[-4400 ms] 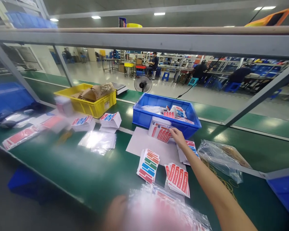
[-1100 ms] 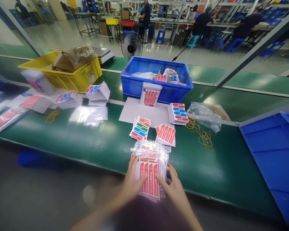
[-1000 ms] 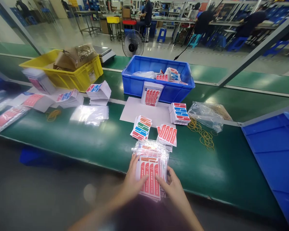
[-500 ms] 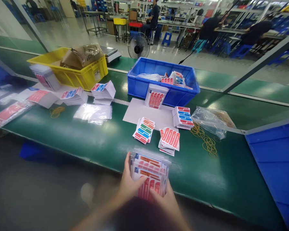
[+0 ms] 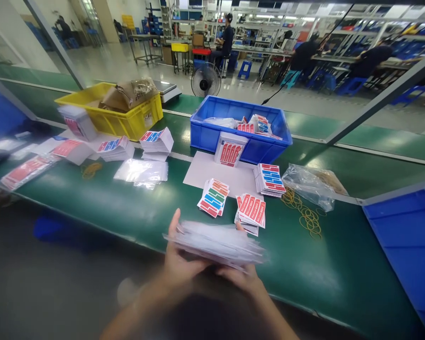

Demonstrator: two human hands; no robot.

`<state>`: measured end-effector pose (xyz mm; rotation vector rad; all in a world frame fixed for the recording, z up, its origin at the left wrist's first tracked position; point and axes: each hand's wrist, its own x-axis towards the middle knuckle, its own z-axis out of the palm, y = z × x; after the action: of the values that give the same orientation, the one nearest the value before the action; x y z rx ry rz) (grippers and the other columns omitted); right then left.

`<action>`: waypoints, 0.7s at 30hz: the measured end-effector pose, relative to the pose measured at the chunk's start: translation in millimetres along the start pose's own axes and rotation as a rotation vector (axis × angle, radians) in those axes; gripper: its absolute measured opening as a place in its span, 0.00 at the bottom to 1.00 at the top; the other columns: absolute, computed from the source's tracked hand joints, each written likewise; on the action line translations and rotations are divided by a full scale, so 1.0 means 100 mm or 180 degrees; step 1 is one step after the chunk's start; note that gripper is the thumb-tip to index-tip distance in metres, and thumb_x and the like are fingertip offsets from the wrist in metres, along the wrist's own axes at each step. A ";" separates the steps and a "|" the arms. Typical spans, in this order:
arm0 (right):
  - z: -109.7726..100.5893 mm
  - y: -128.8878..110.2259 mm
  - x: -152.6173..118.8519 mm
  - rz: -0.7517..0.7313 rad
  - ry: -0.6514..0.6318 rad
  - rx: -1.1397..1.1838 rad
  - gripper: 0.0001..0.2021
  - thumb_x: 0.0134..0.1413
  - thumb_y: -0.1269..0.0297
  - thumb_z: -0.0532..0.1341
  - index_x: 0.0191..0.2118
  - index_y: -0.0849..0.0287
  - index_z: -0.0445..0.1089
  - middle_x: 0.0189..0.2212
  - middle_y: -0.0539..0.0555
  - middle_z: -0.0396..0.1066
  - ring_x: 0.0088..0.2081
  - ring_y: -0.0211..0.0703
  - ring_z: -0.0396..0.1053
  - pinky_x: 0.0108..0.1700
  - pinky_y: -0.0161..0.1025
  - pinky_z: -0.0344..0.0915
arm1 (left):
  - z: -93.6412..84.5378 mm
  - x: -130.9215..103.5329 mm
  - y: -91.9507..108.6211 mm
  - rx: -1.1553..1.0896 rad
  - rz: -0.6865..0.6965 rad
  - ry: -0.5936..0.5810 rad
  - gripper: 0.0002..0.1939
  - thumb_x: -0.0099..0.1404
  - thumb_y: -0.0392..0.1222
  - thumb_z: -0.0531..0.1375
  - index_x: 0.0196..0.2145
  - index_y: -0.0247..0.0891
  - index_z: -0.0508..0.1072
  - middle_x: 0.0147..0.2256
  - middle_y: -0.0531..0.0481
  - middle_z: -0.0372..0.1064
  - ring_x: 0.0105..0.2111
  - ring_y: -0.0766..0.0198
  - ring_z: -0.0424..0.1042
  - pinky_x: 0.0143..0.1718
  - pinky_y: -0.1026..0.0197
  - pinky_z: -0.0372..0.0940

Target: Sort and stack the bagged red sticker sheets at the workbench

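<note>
Both hands hold a thick stack of bagged sticker sheets (image 5: 217,243) level above the near edge of the green belt (image 5: 134,212). My left hand (image 5: 177,262) grips its left end with the thumb up along the side. My right hand (image 5: 242,278) supports it from below at the right. Just beyond lie a multicoloured sticker pile (image 5: 213,197), a red sticker pile (image 5: 252,211) and a blue-and-red pile (image 5: 270,178) around a white sheet (image 5: 212,171).
A blue bin (image 5: 241,130) with stickers stands behind, a yellow bin (image 5: 116,115) at the left, another blue bin (image 5: 407,236) at the right. Clear bags (image 5: 141,171), rubber bands (image 5: 306,212), a plastic bag (image 5: 311,184) and more sticker stacks (image 5: 156,140) lie on the belt. People work at far benches.
The stack lay at the belt's edge under both hands; now it is lifted off and turned flat, edge toward me. Earlier my right hand reached to the blue bin.
</note>
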<state>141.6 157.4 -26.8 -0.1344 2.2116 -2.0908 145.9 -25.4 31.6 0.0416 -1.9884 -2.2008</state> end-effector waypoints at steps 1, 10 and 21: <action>-0.02 -0.04 0.06 -0.0187 -0.0027 0.0036 0.55 0.28 0.43 0.73 0.63 0.50 0.48 0.54 0.59 0.64 0.55 0.62 0.63 0.59 0.59 0.57 | -0.04 0.02 -0.07 0.0101 0.0109 -0.0084 0.64 0.43 0.51 0.72 0.65 0.39 0.35 0.47 0.43 0.67 0.45 0.55 0.70 0.50 0.56 0.65; 0.17 -0.17 0.14 -0.0805 0.0020 0.0408 0.59 0.37 0.31 0.61 0.66 0.52 0.27 0.66 0.63 0.41 0.65 0.60 0.46 0.62 0.57 0.50 | -0.17 0.10 -0.51 0.0277 0.0111 -0.0315 0.67 0.35 0.64 0.70 0.65 0.37 0.42 0.52 0.39 0.65 0.52 0.45 0.66 0.53 0.51 0.63; 0.28 -0.31 0.18 -0.1308 0.0148 -0.0111 0.55 0.40 0.24 0.46 0.66 0.51 0.24 0.68 0.59 0.29 0.67 0.61 0.30 0.65 0.61 0.37 | -0.10 0.10 -0.49 0.0365 0.0734 -0.0334 0.59 0.35 0.73 0.63 0.59 0.37 0.56 0.49 0.36 0.69 0.48 0.45 0.70 0.51 0.49 0.64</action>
<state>127.2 125.3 2.0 -0.5958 2.4151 -2.2643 132.2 -31.9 -16.9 -0.2799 -2.0551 -1.9821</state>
